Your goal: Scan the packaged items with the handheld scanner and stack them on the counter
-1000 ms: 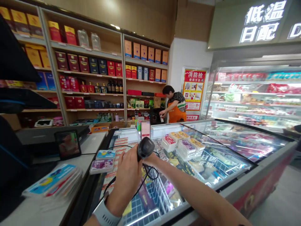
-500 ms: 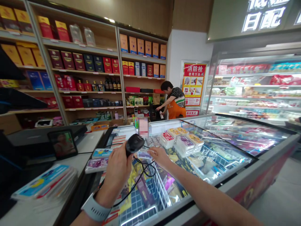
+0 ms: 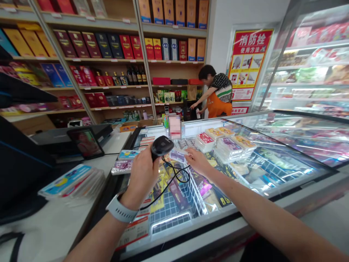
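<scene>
My left hand (image 3: 144, 169) is wrapped round a black barcode scanner (image 3: 161, 146), its head pointing away from me over the freezer. A black cable hangs from it in loops. My right hand (image 3: 200, 160) pinches the edge of a flat pack with a white and purple label (image 3: 177, 155), just past the scanner. Left of the scanner, a blue-topped pack (image 3: 128, 154) and a purple-topped pack (image 3: 121, 167) lie on the freezer edge. Several white packs with red, yellow and purple labels (image 3: 229, 147) stand stacked on the glass to the right.
Under the freezer glass (image 3: 275, 174) are wire baskets of packaged food. A stack of flat packs (image 3: 72, 183) rests on the counter at left, near a phone-like screen (image 3: 85, 142). A person in an orange apron (image 3: 216, 92) bends by the shelves behind.
The view has tilted down and shifted left, so most things sit further right and higher. The labelled pack in my right hand shows more plainly beside the scanner. Both hands keep their hold.
</scene>
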`<state>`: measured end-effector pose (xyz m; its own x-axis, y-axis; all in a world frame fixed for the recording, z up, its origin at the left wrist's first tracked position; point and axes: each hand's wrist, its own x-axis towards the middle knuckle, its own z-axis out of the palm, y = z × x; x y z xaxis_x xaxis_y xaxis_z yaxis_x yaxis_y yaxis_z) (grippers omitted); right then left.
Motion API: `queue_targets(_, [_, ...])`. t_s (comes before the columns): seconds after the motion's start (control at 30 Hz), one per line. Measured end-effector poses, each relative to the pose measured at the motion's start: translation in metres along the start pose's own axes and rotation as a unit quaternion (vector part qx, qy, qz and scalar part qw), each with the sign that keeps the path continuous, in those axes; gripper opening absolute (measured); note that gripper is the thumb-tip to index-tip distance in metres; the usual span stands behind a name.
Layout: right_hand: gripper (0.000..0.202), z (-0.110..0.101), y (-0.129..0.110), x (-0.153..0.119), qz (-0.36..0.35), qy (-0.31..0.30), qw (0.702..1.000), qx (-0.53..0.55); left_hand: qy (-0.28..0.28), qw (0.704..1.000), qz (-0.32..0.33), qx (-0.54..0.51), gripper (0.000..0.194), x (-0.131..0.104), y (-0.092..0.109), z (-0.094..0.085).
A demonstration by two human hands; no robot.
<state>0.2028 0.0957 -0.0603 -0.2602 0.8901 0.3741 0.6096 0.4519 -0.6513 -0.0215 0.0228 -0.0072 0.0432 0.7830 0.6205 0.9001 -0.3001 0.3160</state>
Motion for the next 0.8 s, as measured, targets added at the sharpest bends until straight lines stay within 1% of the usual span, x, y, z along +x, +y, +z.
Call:
queue_targets(0.1, [0.020,-0.002,0.000,0.000,-0.008,0.027,0.999,-0.029,-0.003,1.000,-0.001,-0.006,0.050,0.000,0.000,0.000])
queue_targets(0.2, [0.019,-0.002,0.004,0.001,0.018,0.046,0.999,-0.023,-0.003,1.000,-0.001,-0.010,0.050,0.000,0.002,-0.001])
queue_targets(0.27, [0.019,-0.001,0.007,0.002,0.052,0.049,0.997,0.020,-0.002,1.000,-0.004,-0.012,0.051,0.000,0.002,-0.001])
queue_targets(0.37, [0.019,0.003,0.012,0.004,0.099,0.054,0.983,0.147,-0.001,1.000,-0.004,-0.018,0.052,0.000,0.002,-0.001])
queue_targets(0.43, [0.021,0.005,0.014,0.006,0.108,0.068,0.966,0.227,0.001,1.000,0.002,-0.018,0.052,0.000,0.003,-0.001])
queue_targets(0.5, [0.025,0.005,0.015,0.008,0.102,0.084,0.950,0.283,0.003,1.000,0.006,-0.012,0.051,-0.001,0.004,-0.002])
queue_targets(0.63, [0.035,0.001,0.014,0.011,0.087,0.108,0.934,0.330,-0.001,1.000,0.008,-0.009,0.051,-0.001,0.005,-0.004])
queue_targets(0.8, [0.043,-0.004,0.012,0.012,0.079,0.122,0.932,0.334,-0.005,1.000,0.020,-0.012,0.048,-0.002,0.006,-0.002])
